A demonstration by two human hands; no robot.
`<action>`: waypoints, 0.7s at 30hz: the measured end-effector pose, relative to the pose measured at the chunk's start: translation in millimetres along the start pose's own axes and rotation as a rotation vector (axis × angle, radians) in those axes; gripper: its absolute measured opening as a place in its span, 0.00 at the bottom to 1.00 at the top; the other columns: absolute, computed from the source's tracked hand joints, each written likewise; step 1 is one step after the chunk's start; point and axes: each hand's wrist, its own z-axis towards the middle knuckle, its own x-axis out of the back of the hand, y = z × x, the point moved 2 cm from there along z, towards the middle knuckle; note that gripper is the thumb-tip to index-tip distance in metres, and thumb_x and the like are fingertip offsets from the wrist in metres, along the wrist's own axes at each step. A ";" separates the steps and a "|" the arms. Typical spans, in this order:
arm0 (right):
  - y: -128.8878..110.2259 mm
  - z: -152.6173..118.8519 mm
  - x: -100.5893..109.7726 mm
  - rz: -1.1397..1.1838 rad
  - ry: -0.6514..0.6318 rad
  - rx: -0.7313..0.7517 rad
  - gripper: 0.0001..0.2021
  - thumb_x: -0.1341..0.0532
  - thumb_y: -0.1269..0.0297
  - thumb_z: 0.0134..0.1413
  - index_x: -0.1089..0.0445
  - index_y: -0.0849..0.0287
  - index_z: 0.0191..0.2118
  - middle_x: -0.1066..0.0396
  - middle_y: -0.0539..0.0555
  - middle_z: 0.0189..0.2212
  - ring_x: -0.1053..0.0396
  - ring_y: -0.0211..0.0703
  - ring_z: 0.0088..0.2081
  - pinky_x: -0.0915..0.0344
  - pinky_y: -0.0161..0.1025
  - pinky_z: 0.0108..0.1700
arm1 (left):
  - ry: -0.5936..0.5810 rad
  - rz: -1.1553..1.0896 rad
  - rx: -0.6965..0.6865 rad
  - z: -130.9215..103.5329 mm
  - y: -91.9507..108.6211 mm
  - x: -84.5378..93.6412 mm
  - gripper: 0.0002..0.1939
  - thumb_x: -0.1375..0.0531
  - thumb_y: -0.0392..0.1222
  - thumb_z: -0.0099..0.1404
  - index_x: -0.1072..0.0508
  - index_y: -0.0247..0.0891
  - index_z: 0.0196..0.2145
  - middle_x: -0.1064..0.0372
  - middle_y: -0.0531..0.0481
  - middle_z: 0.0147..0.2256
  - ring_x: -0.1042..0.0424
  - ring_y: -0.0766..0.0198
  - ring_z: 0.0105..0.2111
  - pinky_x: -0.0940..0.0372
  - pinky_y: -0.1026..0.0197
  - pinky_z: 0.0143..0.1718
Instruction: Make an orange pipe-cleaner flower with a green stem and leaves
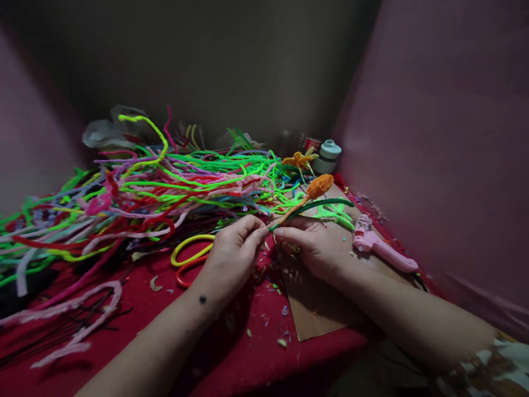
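Between my two hands is a pipe-cleaner flower with an orange bud (319,187), its pale orange stem slanting down to my fingertips. A dark green pipe cleaner (326,203) runs alongside the stem and sticks out to the right. My left hand (237,245) pinches the lower end of the stem between thumb and forefinger. Close beside it, my right hand (312,242) is closed with thumb and forefinger at the green pipe cleaner and the stem. The fingertips hide where the two strands meet.
Piled pipe cleaners (185,182) cover the left and back of the red cloth (256,353). Scissors (190,256) with yellow and red handles lie by my left wrist. Right of my hands are cardboard (314,309), a pink glue gun (382,248) and a white bottle (328,154).
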 end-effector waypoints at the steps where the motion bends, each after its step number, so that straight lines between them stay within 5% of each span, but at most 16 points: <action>1: -0.9 -0.1 -0.2 -0.014 0.004 0.002 0.07 0.38 0.67 0.47 0.23 0.55 0.33 0.26 0.49 0.30 0.34 0.42 0.37 0.40 0.41 0.45 | -0.028 -0.086 0.071 0.6 0.1 0.2 0.10 0.46 0.41 0.62 0.36 0.37 0.23 0.47 0.59 0.18 0.49 0.74 0.17 0.51 0.70 0.19; 8: -0.4 -2.1 -1.5 -0.004 0.008 -0.018 0.07 0.38 0.67 0.47 0.24 0.57 0.34 0.28 0.50 0.27 0.34 0.39 0.31 0.38 0.40 0.40 | -0.167 -0.497 0.367 1.4 -1.9 -1.2 0.13 0.43 0.41 0.60 0.38 0.34 0.21 0.45 0.59 0.16 0.51 0.79 0.12 0.58 0.73 0.13; 14: 2.6 -3.7 -1.1 -0.022 -0.036 0.006 0.06 0.38 0.65 0.49 0.24 0.58 0.32 0.30 0.50 0.24 0.35 0.39 0.30 0.38 0.39 0.36 | -0.429 -0.767 0.470 2.5 -8.7 1.4 0.08 0.45 0.39 0.62 0.37 0.35 0.26 0.46 0.60 0.17 0.58 0.81 0.10 0.62 0.73 0.12; 18: 2.6 -1.2 -3.4 0.076 -0.064 -0.022 0.05 0.37 0.68 0.46 0.25 0.58 0.31 0.29 0.50 0.26 0.34 0.39 0.30 0.38 0.37 0.35 | -0.441 -0.740 0.480 2.9 -8.3 2.1 0.08 0.45 0.41 0.62 0.38 0.35 0.26 0.46 0.61 0.17 0.59 0.81 0.10 0.62 0.72 0.12; 21: 5.2 1.5 -2.0 0.127 -0.020 -0.086 0.03 0.37 0.68 0.44 0.26 0.59 0.27 0.31 0.49 0.22 0.37 0.35 0.25 0.40 0.35 0.29 | -0.320 -0.480 0.369 1.9 -6.0 -0.7 0.13 0.47 0.44 0.63 0.39 0.36 0.24 0.45 0.59 0.17 0.54 0.78 0.10 0.58 0.71 0.13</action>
